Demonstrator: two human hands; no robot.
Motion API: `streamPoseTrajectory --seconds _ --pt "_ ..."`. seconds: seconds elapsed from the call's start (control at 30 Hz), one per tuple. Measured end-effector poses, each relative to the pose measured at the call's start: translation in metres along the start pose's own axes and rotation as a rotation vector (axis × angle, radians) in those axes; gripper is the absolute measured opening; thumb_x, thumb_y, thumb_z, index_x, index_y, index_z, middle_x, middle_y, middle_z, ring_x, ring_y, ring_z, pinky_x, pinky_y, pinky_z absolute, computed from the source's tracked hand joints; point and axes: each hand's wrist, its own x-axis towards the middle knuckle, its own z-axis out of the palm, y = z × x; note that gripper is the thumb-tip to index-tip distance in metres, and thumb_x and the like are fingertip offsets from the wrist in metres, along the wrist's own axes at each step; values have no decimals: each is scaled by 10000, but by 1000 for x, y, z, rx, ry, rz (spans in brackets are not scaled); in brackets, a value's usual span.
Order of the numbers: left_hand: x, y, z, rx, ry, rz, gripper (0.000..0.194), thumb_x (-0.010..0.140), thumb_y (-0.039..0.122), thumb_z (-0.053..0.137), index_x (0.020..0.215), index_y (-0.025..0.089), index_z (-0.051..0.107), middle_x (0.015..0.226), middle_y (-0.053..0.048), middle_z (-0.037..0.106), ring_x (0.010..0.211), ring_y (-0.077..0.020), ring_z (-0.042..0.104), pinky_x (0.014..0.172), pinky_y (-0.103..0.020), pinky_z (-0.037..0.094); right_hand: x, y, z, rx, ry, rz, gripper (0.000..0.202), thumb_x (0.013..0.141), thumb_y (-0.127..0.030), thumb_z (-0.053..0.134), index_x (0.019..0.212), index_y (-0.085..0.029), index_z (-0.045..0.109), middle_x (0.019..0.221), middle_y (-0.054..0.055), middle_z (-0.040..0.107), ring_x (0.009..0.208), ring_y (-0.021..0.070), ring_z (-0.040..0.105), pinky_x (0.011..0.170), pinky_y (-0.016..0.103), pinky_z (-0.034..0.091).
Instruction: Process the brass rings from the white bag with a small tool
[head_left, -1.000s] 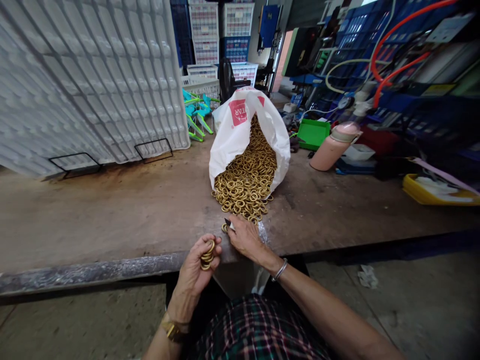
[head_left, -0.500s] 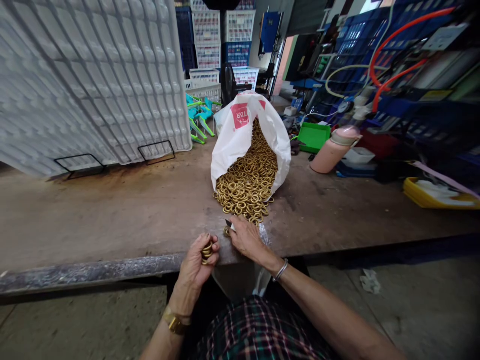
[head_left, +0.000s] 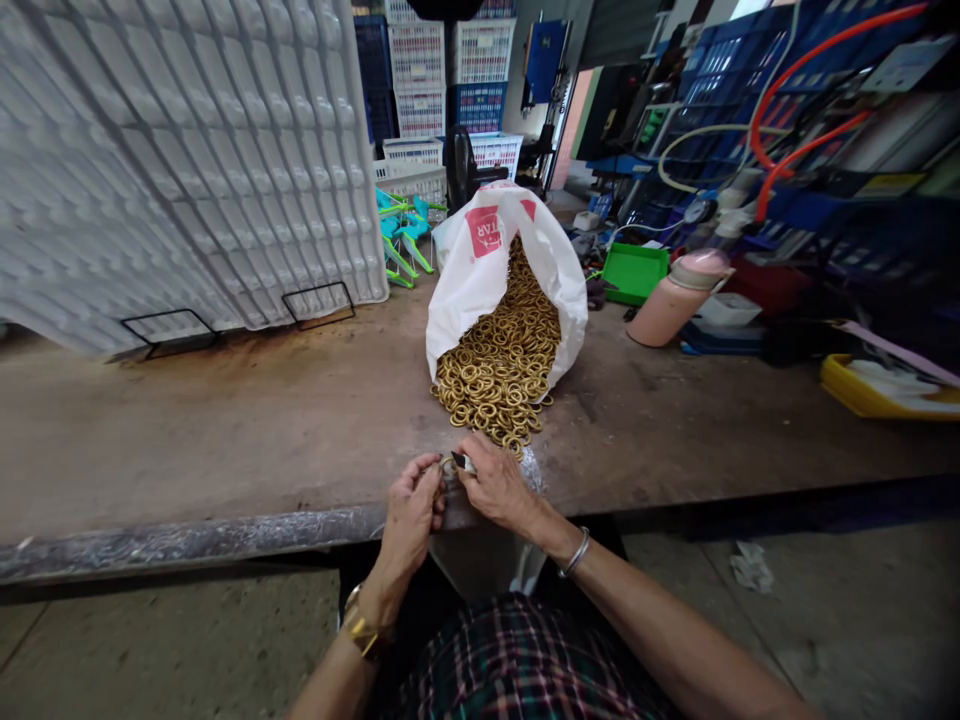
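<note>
Brass-coloured rings (head_left: 499, 370) spill from the mouth of a white plastic bag (head_left: 469, 285) onto the brown table (head_left: 315, 430). Near the table's front edge, my left hand (head_left: 412, 505) pinches one ring (head_left: 448, 464) between thumb and fingers; whether more rings lie inside its curled fingers is hidden. My right hand (head_left: 495, 485) is closed round a small tool with a dark tip and a whitish body (head_left: 463, 462). The tool's tip is at the pinched ring, just in front of the pile.
Corrugated whitish panels (head_left: 247, 160) stand in black wire holders at the left. Green-and-blue plastic items (head_left: 405, 235) lie behind the bag. To the right are a green tray (head_left: 636, 273), a pink bottle (head_left: 671, 305) and a yellow tray (head_left: 862, 390).
My left hand has moved right and up to my right hand and now holds a ring out at its fingertips. The several rings seen in its grasp before are hidden. The view has shifted slightly.
</note>
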Motion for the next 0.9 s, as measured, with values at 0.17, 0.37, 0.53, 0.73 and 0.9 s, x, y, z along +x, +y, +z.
streamPoseTrajectory --seconds 0.17,0.37,0.53,0.73,0.9 --pt "3 1 -1 -15 -29 -9 342 650 448 652 770 151 532 573 60 466 412 -37 363 351 -137 240 1 -2 2 95 34 -25 152 767 -123 463 889 -180 532 869 34 544 796 149 491 691 237 347" --pt "0 0 1 148 43 80 316 684 462 616 721 156 549 513 64 447 408 -52 373 370 -153 269 8 -5 0 346 -41 140 203 862 -302 397 790 -188 548 646 -28 531 606 107 468 587 207 339" --pt "-1 -2 1 194 22 114 308 706 460 595 742 156 568 538 52 472 418 -58 390 375 -160 286 11 -5 1 441 -55 212 241 811 -284 421 605 -179 488 552 -46 458 542 92 411 536 199 310" --pt "-3 0 1 56 -90 -12 325 702 467 600 807 166 538 595 47 503 415 -50 394 365 -154 267 10 -10 -3 472 -14 213 183 784 -267 440 634 -180 497 570 -50 461 558 88 420 553 195 323" --pt "-3 -2 -1 -3 -162 -6 288 735 448 576 727 169 508 602 47 492 430 -45 384 379 -158 270 9 -12 -7 484 -25 203 164 782 -251 444 651 -183 515 583 -48 490 568 89 438 560 193 335"
